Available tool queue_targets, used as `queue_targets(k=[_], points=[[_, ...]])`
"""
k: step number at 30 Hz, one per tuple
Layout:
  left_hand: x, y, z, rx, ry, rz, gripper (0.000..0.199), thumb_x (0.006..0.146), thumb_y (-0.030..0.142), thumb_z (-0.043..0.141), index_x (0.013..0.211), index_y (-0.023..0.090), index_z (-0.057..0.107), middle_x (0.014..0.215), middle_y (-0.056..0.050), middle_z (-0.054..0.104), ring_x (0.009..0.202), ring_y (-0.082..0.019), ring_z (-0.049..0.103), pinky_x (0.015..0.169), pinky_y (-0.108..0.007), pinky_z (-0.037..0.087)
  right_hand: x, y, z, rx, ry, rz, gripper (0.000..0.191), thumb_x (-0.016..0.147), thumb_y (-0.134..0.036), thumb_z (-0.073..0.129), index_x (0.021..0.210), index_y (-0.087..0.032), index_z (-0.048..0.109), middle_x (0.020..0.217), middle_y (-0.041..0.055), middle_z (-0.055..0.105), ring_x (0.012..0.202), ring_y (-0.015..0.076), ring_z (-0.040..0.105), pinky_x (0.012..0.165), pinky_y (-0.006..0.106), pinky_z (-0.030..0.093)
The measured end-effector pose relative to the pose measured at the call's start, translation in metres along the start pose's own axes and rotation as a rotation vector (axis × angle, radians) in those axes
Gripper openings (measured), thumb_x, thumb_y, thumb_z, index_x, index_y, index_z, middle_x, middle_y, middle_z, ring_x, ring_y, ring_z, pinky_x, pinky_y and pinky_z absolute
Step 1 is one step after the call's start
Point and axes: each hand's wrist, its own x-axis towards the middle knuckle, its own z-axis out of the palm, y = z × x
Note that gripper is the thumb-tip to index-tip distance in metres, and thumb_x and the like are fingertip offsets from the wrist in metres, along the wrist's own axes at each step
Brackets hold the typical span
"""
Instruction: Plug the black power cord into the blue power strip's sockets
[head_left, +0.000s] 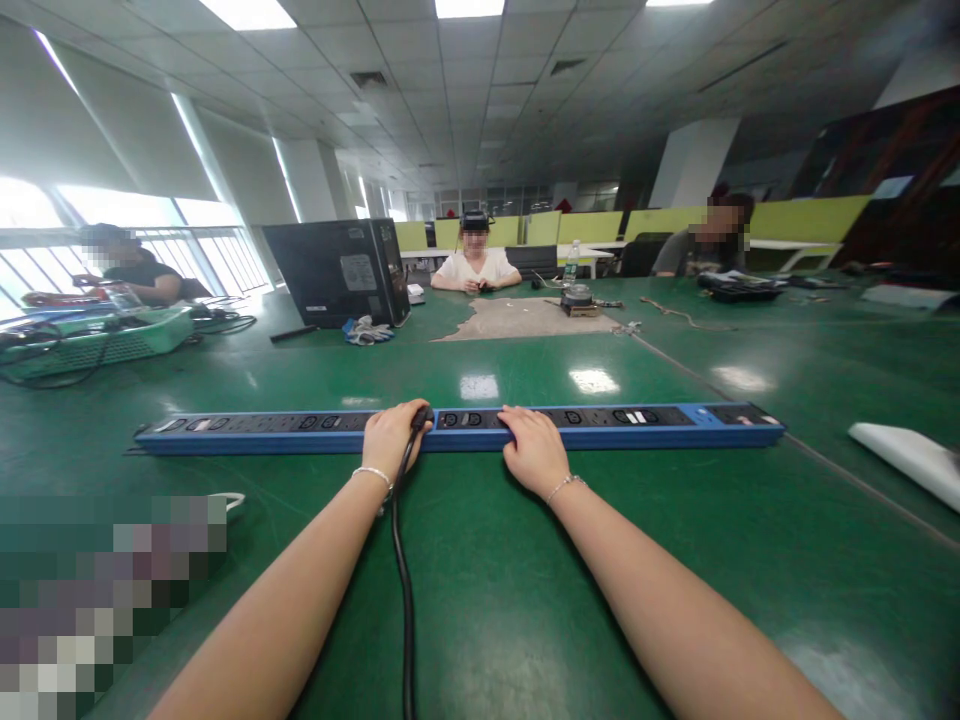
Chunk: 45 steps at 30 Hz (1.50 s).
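Note:
A long blue power strip [472, 440] with a row of black sockets lies across the green table in front of me. My left hand [390, 435] is closed around a black plug [424, 416] at the strip's top, just left of its middle. From that plug a thick black cable [406, 590] runs down toward me along my left forearm. How deep the plug sits in a socket is hidden by my fingers. Right of the middle, my right hand [536, 450] grips the strip, fingers over its top and thumb side against the front edge.
A black computer case [337, 270] stands behind the strip with gloves [367, 331] beside it. Far left is a green basket [142, 335] with cables. A white object [911, 455] lies at right. Several people sit around the table; a bottle [572, 262] stands farther back.

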Motion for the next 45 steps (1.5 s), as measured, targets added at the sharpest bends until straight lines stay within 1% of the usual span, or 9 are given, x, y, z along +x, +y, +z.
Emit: queue_targets(k=[6, 11, 15, 19, 23, 26, 33, 41, 45], points=[[-0.003, -0.001, 0.01, -0.138, 0.087, -0.027, 0.027, 0.085, 0.033, 0.045, 0.11, 0.025, 0.054, 0.105, -0.003, 0.065, 0.102, -0.02, 0.057, 0.095, -0.036, 0.036, 0.0, 0.001, 0.001, -0.015, 0.01, -0.004, 0.046, 0.07, -0.01, 0.044, 0.112, -0.016, 0.06, 0.124, 0.0042, 0.058, 0.116, 0.0202, 0.049, 0.104, 0.039, 0.031], [0.003, 0.002, 0.001, -0.399, 0.247, -0.183, 0.029, 0.085, 0.031, 0.042, 0.111, 0.022, 0.053, 0.104, -0.004, 0.065, 0.095, -0.019, 0.059, 0.087, -0.033, 0.044, 0.0, 0.001, 0.002, 0.007, 0.021, -0.002, 0.046, 0.069, -0.009, 0.046, 0.112, -0.018, 0.061, 0.123, 0.005, 0.059, 0.116, 0.0208, 0.049, 0.103, 0.04, 0.032], [0.005, 0.008, -0.002, -0.393, 0.145, -0.112, 0.031, 0.083, 0.031, 0.048, 0.111, 0.022, 0.056, 0.108, -0.005, 0.064, 0.101, -0.022, 0.057, 0.091, -0.035, 0.043, 0.0, 0.001, 0.002, 0.017, 0.021, 0.0, 0.045, 0.07, -0.01, 0.045, 0.111, -0.017, 0.061, 0.123, 0.0051, 0.059, 0.116, 0.021, 0.049, 0.103, 0.04, 0.033], [0.005, 0.019, 0.002, -0.389, 0.112, -0.087, 0.032, 0.084, 0.033, 0.048, 0.114, 0.024, 0.055, 0.11, -0.005, 0.064, 0.103, -0.021, 0.057, 0.092, -0.035, 0.043, 0.002, 0.003, 0.002, 0.056, 0.065, 0.008, 0.049, 0.067, -0.007, 0.043, 0.113, -0.016, 0.06, 0.124, 0.007, 0.058, 0.114, 0.0198, 0.05, 0.103, 0.038, 0.033], [0.011, 0.041, 0.005, -0.355, 0.043, -0.015, 0.032, 0.083, 0.035, 0.05, 0.112, 0.025, 0.056, 0.104, -0.004, 0.066, 0.098, -0.021, 0.059, 0.089, -0.034, 0.044, 0.003, 0.007, 0.002, 0.015, 0.144, 0.126, 0.052, 0.066, -0.004, 0.042, 0.116, -0.011, 0.057, 0.125, 0.011, 0.056, 0.12, 0.0217, 0.045, 0.104, 0.038, 0.031], [0.019, 0.062, 0.011, -0.326, -0.015, 0.024, 0.033, 0.083, 0.037, 0.051, 0.113, 0.024, 0.055, 0.103, -0.005, 0.067, 0.096, -0.021, 0.06, 0.088, -0.033, 0.044, 0.002, 0.01, 0.002, -0.049, 0.145, 0.206, 0.05, 0.068, -0.007, 0.044, 0.116, -0.012, 0.057, 0.124, 0.0105, 0.057, 0.121, 0.0246, 0.044, 0.105, 0.041, 0.028], [0.029, 0.095, 0.022, -0.198, -0.08, 0.001, 0.032, 0.083, 0.04, 0.051, 0.112, 0.027, 0.056, 0.101, -0.005, 0.068, 0.095, -0.023, 0.061, 0.085, -0.036, 0.043, 0.001, 0.012, 0.003, -0.037, 0.108, 0.198, 0.049, 0.069, -0.008, 0.044, 0.116, -0.014, 0.057, 0.121, 0.0101, 0.059, 0.117, 0.0241, 0.047, 0.103, 0.04, 0.028], [0.032, 0.11, 0.015, -0.073, -0.099, 0.052, 0.024, 0.081, 0.036, 0.055, 0.103, 0.028, 0.06, 0.099, -0.006, 0.069, 0.099, -0.025, 0.059, 0.093, -0.045, 0.033, 0.004, 0.01, 0.001, 0.053, 0.164, 0.188, 0.05, 0.067, -0.006, 0.043, 0.115, -0.014, 0.057, 0.123, 0.0097, 0.058, 0.115, 0.022, 0.049, 0.103, 0.039, 0.031], [0.028, 0.109, 0.017, -0.087, -0.114, 0.014, 0.026, 0.083, 0.036, 0.051, 0.106, 0.026, 0.058, 0.098, -0.007, 0.069, 0.098, -0.024, 0.059, 0.091, -0.043, 0.035, 0.005, 0.005, -0.003, 0.182, 0.189, 0.051, 0.056, 0.067, -0.006, 0.041, 0.121, -0.01, 0.053, 0.127, 0.0117, 0.054, 0.12, 0.0194, 0.046, 0.105, 0.036, 0.034]])
